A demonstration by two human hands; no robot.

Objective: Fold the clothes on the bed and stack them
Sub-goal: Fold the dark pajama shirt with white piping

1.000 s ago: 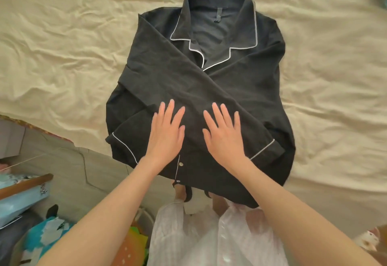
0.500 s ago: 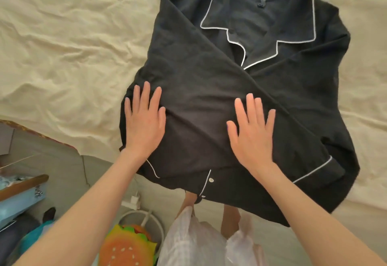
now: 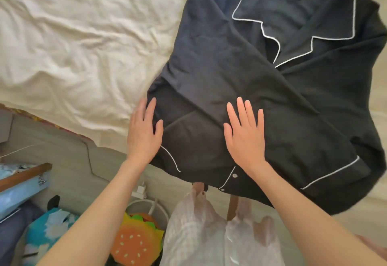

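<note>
Cream, crumpled bedsheet [image 3: 73,41] is filling the far left of the view, and the dark pyjama shirt [image 3: 261,81] is lying on the bed's near edge, its hem hanging slightly over toward the person. Both sleeves are lying crossed over the front, white piping tracing the collar, cuffs and placket.

A second ago the two hands were sitting close together at the middle of the shirt; now they are spreading apart — the left hand [image 3: 144,131] is reaching the shirt's left edge, fingers flat and half off the cloth, while the right hand [image 3: 247,135] is pressing flat on the crossed sleeve. Neither is grasping anything; both are lying released, palms down. That sweep suggests the smoothing is nearly finished and the shirt is becoming ready for its next fold, probably hem toward collar.

Fabric is looking matte, soft and slightly creased — it should be holding a fold easily. Below the bed, a burger-shaped cushion [image 3: 136,242] is lying among clutter.
</note>
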